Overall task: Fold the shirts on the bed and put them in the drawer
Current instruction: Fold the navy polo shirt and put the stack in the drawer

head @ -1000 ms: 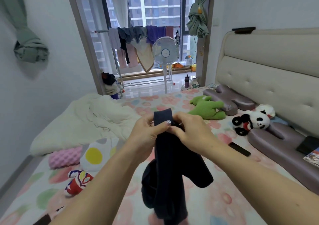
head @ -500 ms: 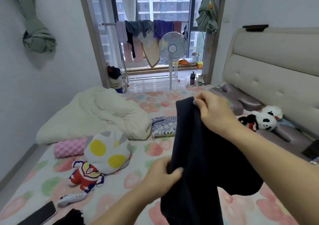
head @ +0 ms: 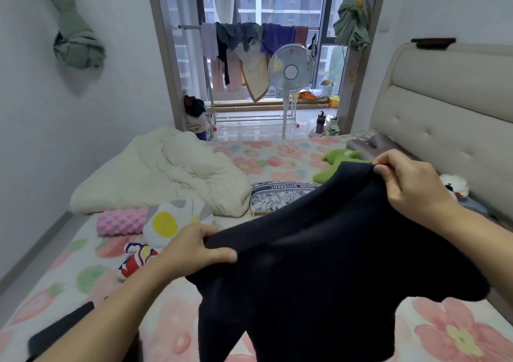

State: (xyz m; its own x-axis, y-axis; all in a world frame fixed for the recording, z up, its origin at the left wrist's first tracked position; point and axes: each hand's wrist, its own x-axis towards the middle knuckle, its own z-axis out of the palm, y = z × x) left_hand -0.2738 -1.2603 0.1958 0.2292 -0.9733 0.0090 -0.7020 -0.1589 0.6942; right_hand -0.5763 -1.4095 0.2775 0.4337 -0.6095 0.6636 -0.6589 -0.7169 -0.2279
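the dark shirt [head: 319, 264] runs off the bottom edge, so i cannot see its hem, and its folds blur into one dark mass. the tips of my left fingers [head: 204, 232] go under the cloth. the shirt hides part of the green plush [head: 336, 161] and the patterned pillow [head: 277, 195]. my right hand [head: 408, 184] covers most of the panda plush [head: 454, 186], and my left forearm crosses the phone [head: 61, 331].
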